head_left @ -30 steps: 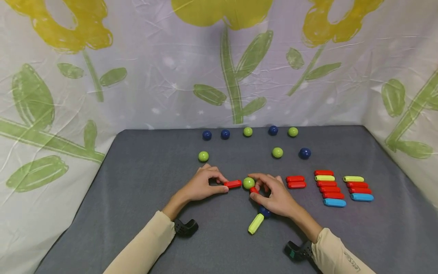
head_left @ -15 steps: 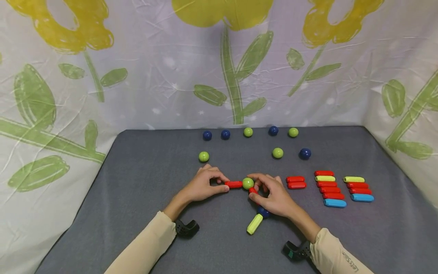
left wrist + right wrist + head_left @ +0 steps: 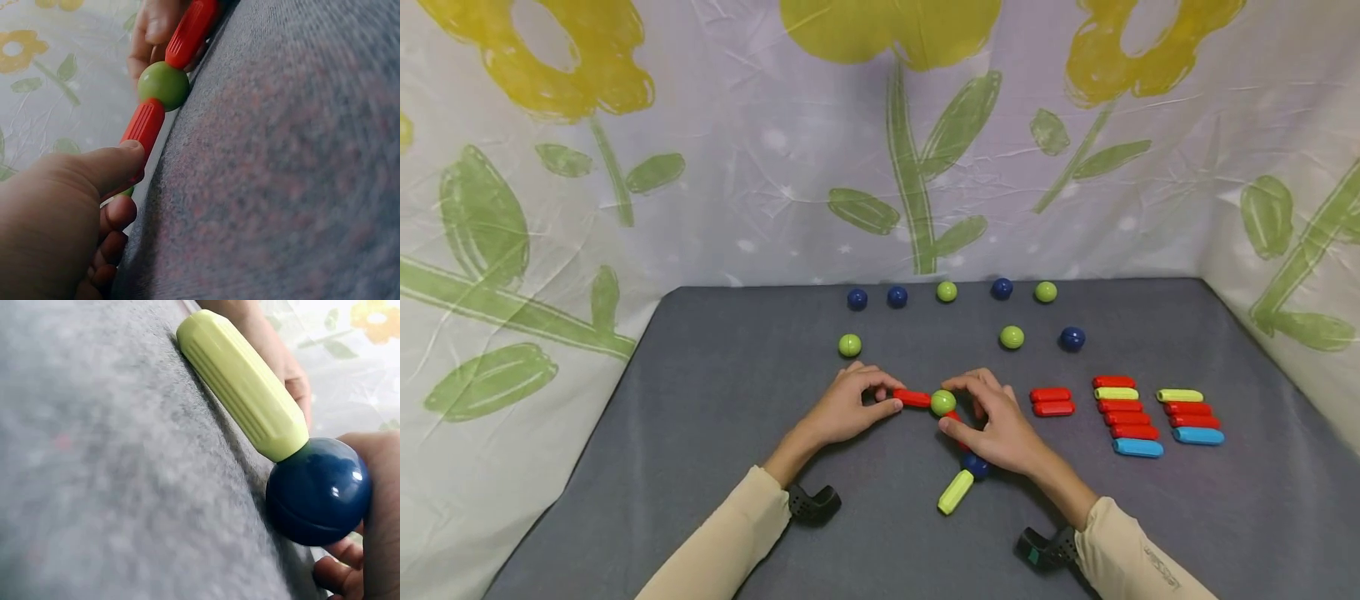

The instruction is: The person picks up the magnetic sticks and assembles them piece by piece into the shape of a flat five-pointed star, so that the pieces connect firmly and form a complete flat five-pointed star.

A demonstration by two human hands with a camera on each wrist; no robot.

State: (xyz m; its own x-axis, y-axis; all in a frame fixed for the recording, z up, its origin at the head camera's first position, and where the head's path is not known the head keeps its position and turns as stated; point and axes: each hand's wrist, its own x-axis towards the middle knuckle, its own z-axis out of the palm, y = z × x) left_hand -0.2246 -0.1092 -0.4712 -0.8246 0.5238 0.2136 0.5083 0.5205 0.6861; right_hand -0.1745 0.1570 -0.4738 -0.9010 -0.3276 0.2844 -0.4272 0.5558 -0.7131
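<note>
A creased, flower-printed sheet (image 3: 760, 150) fills the upper frame above woven grey cloth (image 3: 737, 533). At centre, the left hand (image 3: 850, 404) pinches a grooved red rod (image 3: 913, 399); the right hand (image 3: 1003, 421) holds a second red rod (image 3: 192, 34). A smooth, glossy green ball (image 3: 943, 403) touches both rods' ends.

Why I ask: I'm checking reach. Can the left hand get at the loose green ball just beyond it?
Likely yes: the left hand holds a red rod, but nothing blocks the loose green ball.
</note>
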